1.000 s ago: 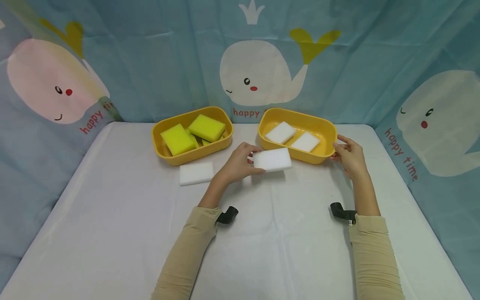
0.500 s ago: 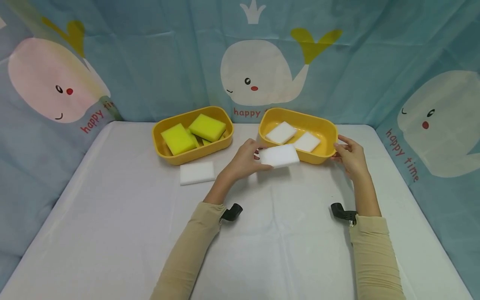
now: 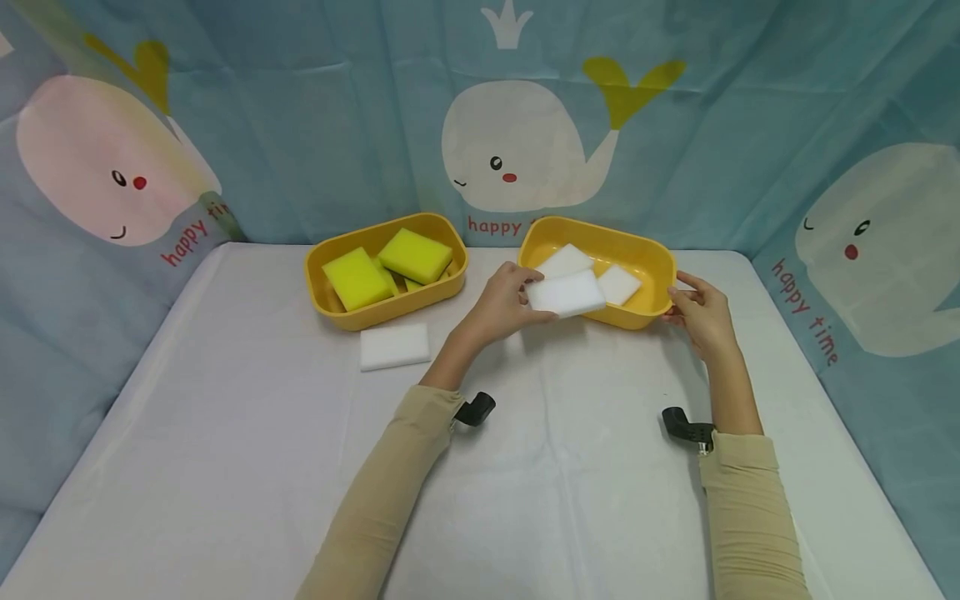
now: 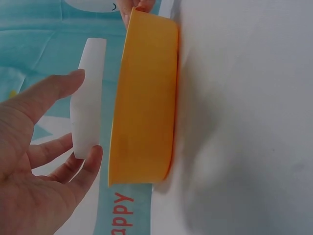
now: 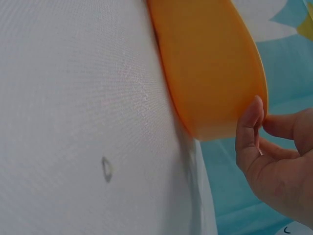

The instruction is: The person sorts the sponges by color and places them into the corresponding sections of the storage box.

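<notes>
My left hand [image 3: 504, 305] grips a white sponge block [image 3: 567, 293] by its left end, thumb on one side and fingers on the other. In the left wrist view the block [image 4: 90, 98] is held above rim level of a yellow bin [image 4: 145, 103], apart from it. From the head, it overlaps the front rim of this right-hand bin [image 3: 632, 317]. Two white blocks [image 3: 619, 285] lie inside, one partly covered by the held block. At the bin's right end, my right hand [image 3: 700, 315] pinches the rim between thumb and fingers, seen closely in the right wrist view.
Another yellow bin [image 3: 408, 306] stands at the back left, holding several yellow sponges [image 3: 356, 279]. One more white block [image 3: 394, 347] lies on the white tablecloth [image 3: 240, 417] in front of it. A blue whale-print curtain [image 3: 337, 125] hangs behind the table.
My left hand has carried the white sponge block rightward and away from me, from in front of the right bin to over its front rim. The right hand keeps its place on the rim.
</notes>
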Action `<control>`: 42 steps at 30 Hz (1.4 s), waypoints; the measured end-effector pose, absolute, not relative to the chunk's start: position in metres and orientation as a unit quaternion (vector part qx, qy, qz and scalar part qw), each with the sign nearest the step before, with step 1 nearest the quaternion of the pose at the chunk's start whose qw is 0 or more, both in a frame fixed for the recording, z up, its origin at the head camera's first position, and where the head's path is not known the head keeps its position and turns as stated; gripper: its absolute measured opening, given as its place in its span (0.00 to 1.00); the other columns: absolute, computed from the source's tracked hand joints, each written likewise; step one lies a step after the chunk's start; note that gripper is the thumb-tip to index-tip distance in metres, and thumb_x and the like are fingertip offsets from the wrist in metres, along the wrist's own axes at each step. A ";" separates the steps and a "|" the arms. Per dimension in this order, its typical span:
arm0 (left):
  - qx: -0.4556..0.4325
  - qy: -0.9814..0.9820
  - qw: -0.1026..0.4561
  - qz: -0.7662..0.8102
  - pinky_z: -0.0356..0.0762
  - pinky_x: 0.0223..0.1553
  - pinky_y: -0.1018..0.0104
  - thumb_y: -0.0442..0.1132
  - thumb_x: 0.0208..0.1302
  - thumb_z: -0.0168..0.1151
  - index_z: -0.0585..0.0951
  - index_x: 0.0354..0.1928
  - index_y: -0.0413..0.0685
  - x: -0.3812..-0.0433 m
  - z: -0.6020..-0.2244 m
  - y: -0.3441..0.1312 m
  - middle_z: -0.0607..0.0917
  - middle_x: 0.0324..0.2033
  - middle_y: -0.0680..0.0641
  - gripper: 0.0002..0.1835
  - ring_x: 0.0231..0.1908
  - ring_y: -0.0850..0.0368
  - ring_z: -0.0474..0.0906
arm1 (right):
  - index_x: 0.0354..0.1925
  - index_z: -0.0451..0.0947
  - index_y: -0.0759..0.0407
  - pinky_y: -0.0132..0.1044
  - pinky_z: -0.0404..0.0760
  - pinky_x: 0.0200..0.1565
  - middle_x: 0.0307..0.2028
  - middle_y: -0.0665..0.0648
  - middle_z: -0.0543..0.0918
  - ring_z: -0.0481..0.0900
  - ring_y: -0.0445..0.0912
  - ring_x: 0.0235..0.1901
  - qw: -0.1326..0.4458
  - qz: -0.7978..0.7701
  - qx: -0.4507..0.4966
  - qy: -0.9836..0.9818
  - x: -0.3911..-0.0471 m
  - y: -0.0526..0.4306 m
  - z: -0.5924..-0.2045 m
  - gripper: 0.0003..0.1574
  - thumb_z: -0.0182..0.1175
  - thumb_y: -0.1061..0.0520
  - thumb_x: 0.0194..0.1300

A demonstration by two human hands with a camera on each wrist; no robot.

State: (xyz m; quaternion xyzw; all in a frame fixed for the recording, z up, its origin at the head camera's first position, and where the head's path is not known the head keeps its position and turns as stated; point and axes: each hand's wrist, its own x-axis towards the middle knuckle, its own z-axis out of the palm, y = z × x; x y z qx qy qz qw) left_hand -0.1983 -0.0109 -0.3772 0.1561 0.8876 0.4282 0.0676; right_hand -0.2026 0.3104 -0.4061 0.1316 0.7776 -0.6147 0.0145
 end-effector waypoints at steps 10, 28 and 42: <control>0.159 0.889 0.062 0.424 0.75 0.52 0.66 0.46 0.63 0.79 0.78 0.68 0.38 -0.211 -0.372 0.001 0.74 0.58 0.39 0.35 0.50 0.50 0.72 | 0.83 0.53 0.61 0.22 0.85 0.37 0.47 0.56 0.73 0.78 0.35 0.31 0.011 -0.610 0.131 0.781 -0.202 0.311 -0.406 0.39 0.53 0.54 0.83; 0.152 0.903 0.062 0.398 0.78 0.64 0.61 0.47 0.64 0.78 0.76 0.70 0.37 -0.228 -0.365 0.032 0.74 0.63 0.39 0.37 0.60 0.49 0.71 | 0.84 0.52 0.59 0.22 0.85 0.37 0.47 0.55 0.72 0.78 0.36 0.31 0.017 -0.620 0.138 0.772 -0.204 0.311 -0.407 0.40 0.53 0.54 0.83; 0.137 0.909 0.059 0.388 0.76 0.64 0.64 0.49 0.65 0.77 0.77 0.69 0.40 -0.242 -0.359 0.052 0.78 0.62 0.44 0.35 0.62 0.52 0.68 | 0.84 0.52 0.60 0.22 0.85 0.37 0.47 0.55 0.73 0.78 0.36 0.31 0.019 -0.627 0.137 0.766 -0.204 0.311 -0.407 0.40 0.53 0.55 0.83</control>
